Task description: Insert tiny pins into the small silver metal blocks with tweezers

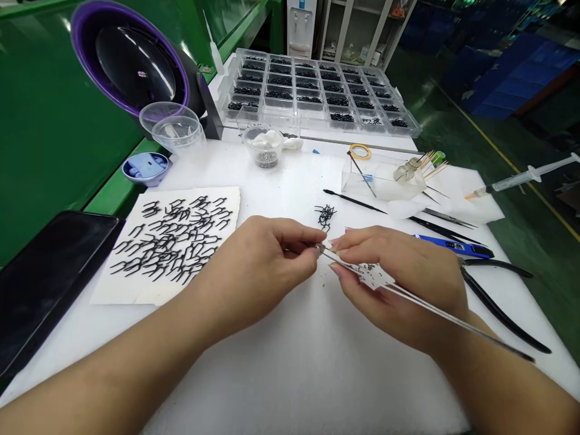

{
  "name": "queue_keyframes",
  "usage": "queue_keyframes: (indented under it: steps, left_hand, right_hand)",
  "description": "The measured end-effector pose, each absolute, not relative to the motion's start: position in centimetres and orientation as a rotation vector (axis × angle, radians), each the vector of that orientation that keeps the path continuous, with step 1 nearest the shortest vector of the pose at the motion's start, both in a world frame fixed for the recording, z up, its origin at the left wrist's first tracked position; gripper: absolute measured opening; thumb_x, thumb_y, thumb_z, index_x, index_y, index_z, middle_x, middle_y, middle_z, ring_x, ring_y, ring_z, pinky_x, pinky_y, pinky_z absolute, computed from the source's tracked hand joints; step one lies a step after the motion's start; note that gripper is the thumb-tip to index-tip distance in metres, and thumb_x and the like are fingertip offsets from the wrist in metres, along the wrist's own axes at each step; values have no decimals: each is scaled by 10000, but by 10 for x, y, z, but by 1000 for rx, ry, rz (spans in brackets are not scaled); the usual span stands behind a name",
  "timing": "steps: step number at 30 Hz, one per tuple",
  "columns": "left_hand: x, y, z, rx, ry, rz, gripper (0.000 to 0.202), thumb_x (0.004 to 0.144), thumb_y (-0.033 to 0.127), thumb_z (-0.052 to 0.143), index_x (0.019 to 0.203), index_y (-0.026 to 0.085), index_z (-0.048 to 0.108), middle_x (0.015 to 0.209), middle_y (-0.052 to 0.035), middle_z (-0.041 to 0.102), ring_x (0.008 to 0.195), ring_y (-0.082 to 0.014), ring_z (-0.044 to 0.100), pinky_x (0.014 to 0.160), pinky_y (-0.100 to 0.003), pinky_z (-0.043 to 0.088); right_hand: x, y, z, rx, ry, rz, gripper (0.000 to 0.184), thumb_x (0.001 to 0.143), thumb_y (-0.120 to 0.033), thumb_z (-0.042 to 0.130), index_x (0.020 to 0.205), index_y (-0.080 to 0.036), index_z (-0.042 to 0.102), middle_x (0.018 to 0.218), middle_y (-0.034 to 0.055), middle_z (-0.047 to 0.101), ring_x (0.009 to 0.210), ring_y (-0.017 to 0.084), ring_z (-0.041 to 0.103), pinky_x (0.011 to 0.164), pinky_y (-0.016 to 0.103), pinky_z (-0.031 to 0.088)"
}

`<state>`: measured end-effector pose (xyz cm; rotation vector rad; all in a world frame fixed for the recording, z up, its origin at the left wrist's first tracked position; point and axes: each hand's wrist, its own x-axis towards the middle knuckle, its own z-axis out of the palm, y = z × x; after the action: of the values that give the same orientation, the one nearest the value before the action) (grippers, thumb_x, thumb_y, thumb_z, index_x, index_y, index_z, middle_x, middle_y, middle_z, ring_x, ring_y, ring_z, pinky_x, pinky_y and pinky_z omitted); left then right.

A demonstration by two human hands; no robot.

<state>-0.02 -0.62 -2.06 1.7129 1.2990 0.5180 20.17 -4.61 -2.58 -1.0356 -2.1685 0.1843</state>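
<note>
My left hand [267, 260] is closed in a pinch on a small greyish piece [321, 248], mostly hidden by the fingertips. My right hand [403, 278] is closed around slim metal tweezers [441, 314]; their tips reach the left fingertips and their dark rear end points to the lower right. Against the tweezers, under the right fingers, is a white scrap [374, 277] dotted with black bits. Just beyond the fingertips lies a small heap of thin black bent pieces [325, 215]. Many more black forked pieces [174, 238] are spread over a white sheet [122, 290] at left.
A clear compartment box [281, 109] of black parts stands at the back, beside a purple-rimmed round device [136, 60]. Clear cups [176, 133] and a dark tray [58, 272] are left. Black-handled pliers [502, 308], a blue pen-like tool [453, 244] and a syringe [521, 178] lie right.
</note>
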Motion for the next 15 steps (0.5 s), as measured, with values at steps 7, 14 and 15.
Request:
queue_keyframes:
  steps: [7,14,15]
  left_hand:
    - [-6,9,-19,1683,1365,415,261,817,419,684,1022,319,810,854,24,804,815,-222,752,628,-254,578]
    - [-8,7,-18,1628,1317,392,316,788,342,709,1094,316,783,867,28,802,820,-217,756,671,-272,593]
    - [-8,7,-18,1640,1316,392,324,788,323,700,1102,314,781,848,30,799,798,-214,754,635,-265,584]
  right_hand:
    - [218,-31,-23,-1277,-2080,523,91,794,-147,719,842,-218,688,857,2,779,775,180,734,692,293,582]
    - [217,-29,-30,-1275,-2190,769,165,742,-66,667,834,-202,685,885,11,775,819,204,723,759,339,578]
    - [217,-29,-30,-1274,-2192,778,169,742,-65,667,837,-204,685,887,11,775,823,205,723,758,338,578]
